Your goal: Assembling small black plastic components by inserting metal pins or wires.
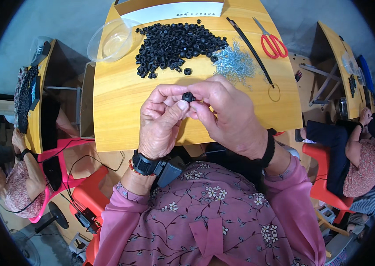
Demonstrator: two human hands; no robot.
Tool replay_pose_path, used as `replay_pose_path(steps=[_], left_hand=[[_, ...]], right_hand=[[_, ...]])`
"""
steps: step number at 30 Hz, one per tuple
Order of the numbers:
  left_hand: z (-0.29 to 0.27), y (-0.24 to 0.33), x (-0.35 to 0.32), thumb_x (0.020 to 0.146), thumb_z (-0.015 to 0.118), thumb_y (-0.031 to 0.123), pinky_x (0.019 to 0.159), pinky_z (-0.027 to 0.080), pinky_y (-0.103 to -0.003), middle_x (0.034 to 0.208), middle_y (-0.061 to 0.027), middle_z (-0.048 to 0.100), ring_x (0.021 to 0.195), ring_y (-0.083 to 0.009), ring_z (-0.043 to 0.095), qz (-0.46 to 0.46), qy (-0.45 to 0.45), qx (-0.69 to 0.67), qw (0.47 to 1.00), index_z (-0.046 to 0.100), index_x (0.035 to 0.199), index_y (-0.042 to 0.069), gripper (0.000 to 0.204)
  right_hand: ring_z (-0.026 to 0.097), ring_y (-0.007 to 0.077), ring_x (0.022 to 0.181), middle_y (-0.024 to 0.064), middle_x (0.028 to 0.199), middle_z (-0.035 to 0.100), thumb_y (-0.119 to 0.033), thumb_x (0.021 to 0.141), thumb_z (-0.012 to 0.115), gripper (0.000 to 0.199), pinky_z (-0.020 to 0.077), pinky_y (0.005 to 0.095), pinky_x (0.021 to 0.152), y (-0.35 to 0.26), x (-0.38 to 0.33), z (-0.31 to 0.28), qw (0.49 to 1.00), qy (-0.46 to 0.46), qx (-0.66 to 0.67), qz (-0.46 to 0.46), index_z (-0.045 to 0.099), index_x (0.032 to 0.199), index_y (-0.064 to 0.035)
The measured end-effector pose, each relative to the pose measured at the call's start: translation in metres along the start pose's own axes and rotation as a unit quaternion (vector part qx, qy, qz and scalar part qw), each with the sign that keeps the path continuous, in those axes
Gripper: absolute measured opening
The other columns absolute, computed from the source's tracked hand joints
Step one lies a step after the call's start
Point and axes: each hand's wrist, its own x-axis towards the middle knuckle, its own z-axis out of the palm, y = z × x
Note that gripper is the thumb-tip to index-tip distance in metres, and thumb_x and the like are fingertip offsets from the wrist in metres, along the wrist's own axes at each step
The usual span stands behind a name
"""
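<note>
Between the fingertips of both hands, above the near part of the table, is a small round black part point(188, 96) with a hole in its face. My left hand point(163, 113) pinches it with thumb and forefinger. From the other side my right hand point(225, 111) closes its thumb and fingers on it; some of those fingertips are hidden. Just beyond the hands lies a wide heap of small black parts point(165, 46), some round and some ring-like. Beside it on the right is a pile of tiny silvery-blue metal pieces point(234, 62).
A clear plastic bowl point(112, 42) stands at the table's point(116, 106) far left. Red-handled scissors point(272, 44) and a thin black rod point(251, 51) with a loop lie right. An open box point(174, 13) sits at the back. Other people work at tables on both sides.
</note>
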Motion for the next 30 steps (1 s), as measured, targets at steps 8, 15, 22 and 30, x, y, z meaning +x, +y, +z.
replay_pose_path(steps=[8, 15, 22, 30], left_hand=[[0.002, 0.004, -0.005, 0.096, 0.063, 0.0, 0.083, 0.058, -0.029, 0.103, -0.0126, 0.069, 0.088, -0.016, 0.069, 0.048, 0.004, 0.125, 0.991, 0.058, 0.114, -0.003, 0.02], [0.004, 0.008, -0.007, 0.094, 0.063, -0.004, 0.083, 0.057, -0.027, 0.102, -0.0117, 0.069, 0.09, -0.0149, 0.068, 0.071, 0.012, 0.169, 0.983, 0.057, 0.114, -0.003, 0.02], [0.006, 0.014, -0.009, 0.092, 0.066, -0.004, 0.083, 0.055, -0.025, 0.103, -0.0104, 0.069, 0.092, -0.0134, 0.068, 0.12, 0.012, 0.246, 0.962, 0.058, 0.114, -0.003, 0.023], [0.004, 0.015, -0.008, 0.09, 0.069, -0.004, 0.082, 0.055, -0.024, 0.1, -0.008, 0.069, 0.09, -0.0122, 0.068, 0.075, 0.01, 0.199, 0.977, 0.059, 0.114, -0.002, 0.026]], right_hand=[[0.065, 0.0326, 0.082, 0.0138, 0.094, 0.062, 0.005, 0.081, 0.067, 0.034, 0.0532, 0.0394, 0.067, 0.0, 0.0, 0.003, 0.999, 0.005, 0.035, -0.021, 0.056, 0.112, -0.0044], [0.063, 0.0304, 0.079, 0.0133, 0.091, 0.062, 0.011, 0.079, 0.065, 0.034, 0.0524, 0.0372, 0.066, -0.002, 0.001, 0.008, 0.996, 0.032, 0.087, -0.006, 0.059, 0.11, -0.0034], [0.064, 0.0278, 0.081, 0.0119, 0.09, 0.062, 0.012, 0.079, 0.065, 0.033, 0.0529, 0.0346, 0.067, -0.007, 0.001, 0.009, 0.994, 0.057, 0.095, 0.008, 0.06, 0.108, -0.0031], [0.064, 0.024, 0.08, 0.011, 0.09, 0.062, 0.013, 0.081, 0.064, 0.03, 0.0526, 0.0321, 0.065, -0.009, 0.001, 0.009, 0.994, 0.068, 0.085, 0.01, 0.061, 0.105, -0.0035]])
